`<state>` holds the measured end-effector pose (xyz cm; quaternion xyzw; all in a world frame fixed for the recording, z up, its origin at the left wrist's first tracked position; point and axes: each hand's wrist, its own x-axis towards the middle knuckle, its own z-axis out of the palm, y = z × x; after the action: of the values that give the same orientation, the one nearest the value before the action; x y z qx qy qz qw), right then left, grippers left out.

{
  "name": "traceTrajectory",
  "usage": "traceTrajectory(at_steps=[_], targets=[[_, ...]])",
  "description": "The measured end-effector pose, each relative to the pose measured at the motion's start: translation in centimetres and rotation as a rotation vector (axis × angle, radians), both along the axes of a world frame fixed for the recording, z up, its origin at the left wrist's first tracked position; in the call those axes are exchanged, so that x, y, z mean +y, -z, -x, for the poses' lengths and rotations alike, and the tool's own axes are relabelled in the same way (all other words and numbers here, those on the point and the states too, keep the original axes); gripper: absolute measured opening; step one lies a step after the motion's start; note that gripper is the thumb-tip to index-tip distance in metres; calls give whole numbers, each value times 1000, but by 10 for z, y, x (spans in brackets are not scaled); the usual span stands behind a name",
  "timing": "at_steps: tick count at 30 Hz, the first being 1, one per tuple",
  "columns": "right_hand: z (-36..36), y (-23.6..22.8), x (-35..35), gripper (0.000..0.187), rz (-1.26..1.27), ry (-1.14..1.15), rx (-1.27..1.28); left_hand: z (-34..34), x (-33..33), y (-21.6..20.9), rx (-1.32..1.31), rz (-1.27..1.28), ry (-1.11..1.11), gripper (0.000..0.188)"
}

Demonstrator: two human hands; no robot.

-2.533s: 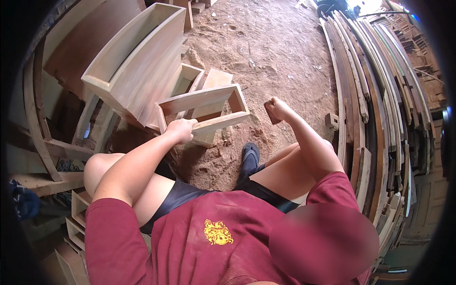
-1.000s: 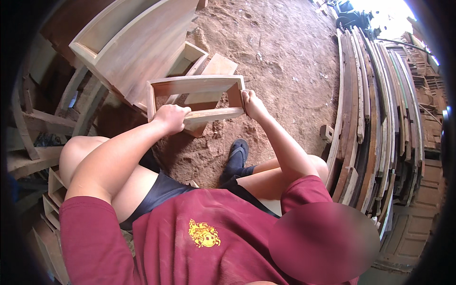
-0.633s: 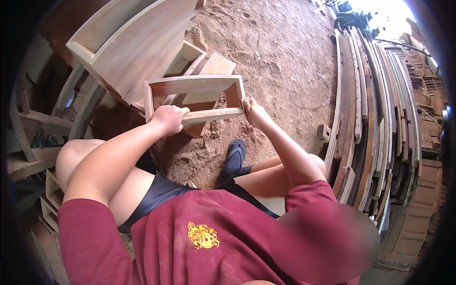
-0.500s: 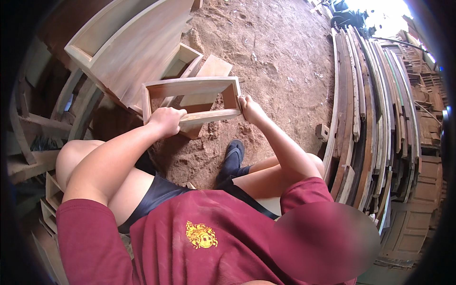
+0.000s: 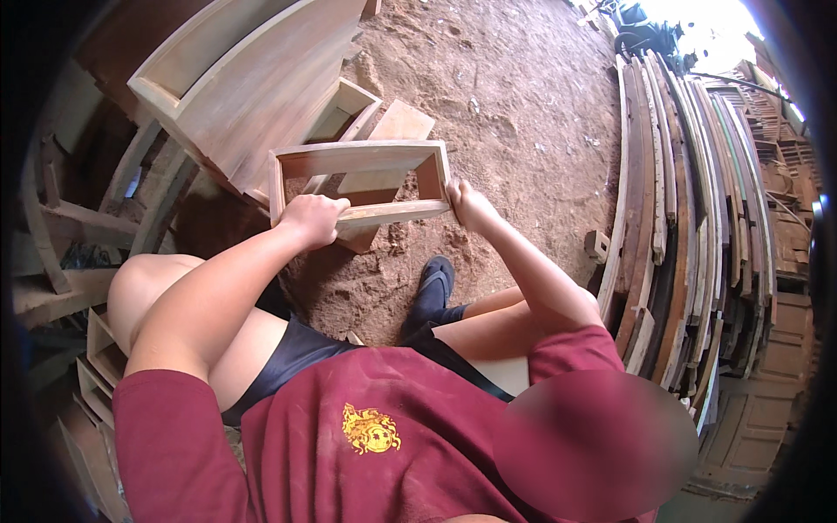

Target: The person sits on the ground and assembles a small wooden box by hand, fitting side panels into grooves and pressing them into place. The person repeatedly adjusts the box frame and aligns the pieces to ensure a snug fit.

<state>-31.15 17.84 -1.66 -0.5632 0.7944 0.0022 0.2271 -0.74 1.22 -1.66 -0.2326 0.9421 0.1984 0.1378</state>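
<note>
A rectangular, unfinished wooden drawer frame (image 5: pixel 397 212) is held out in front of me, with its bottom open so that the ground shows through. Around its near side, close to the left corner, my left hand (image 5: pixel 311 220) is closed. My right hand (image 5: pixel 473 209) is at the frame's right end, its fingers curled in against the outer face. Whether a small thing is pinched in those fingers cannot be seen.
A large wooden cabinet (image 5: pixel 253 96) leans at the upper left, with another wooden box (image 5: pixel 353 105) beside it. Underneath the frame, a flat board (image 5: pixel 403 122) lies on the dirt ground (image 5: pixel 514 105). Long planks (image 5: pixel 641 200) are stacked on the right, near a small block (image 5: pixel 597 245).
My right hand has slid slightly toward me along the frame's right end. The left hand keeps its grip, and the whole view has shifted a little.
</note>
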Motion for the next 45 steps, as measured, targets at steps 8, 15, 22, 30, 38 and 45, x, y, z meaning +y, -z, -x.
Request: traceTrajectory(at_steps=[8, 15, 22, 30, 38, 45], targets=[[34, 45, 62, 47, -4, 120, -506, 11, -3, 1, 52, -3, 55, 37], [50, -14, 39, 26, -95, 593, -823, -2, -9, 2, 53, -40, 63, 26], [42, -22, 20, 31, 54, 732, -1215, -1, -11, 1, 54, 28, 125, 25], [40, -26, 4, 31, 160, 721, -1208, -2, -19, 9, 59, 130, 184, 35], [-55, -96, -2, 28, 810, -129, -255, 49, 13, -35, 440, -1179, -551, 62], [-94, -96, 5, 35, 824, -337, -125, 47, 37, -51, 697, -1527, -730, 18]])
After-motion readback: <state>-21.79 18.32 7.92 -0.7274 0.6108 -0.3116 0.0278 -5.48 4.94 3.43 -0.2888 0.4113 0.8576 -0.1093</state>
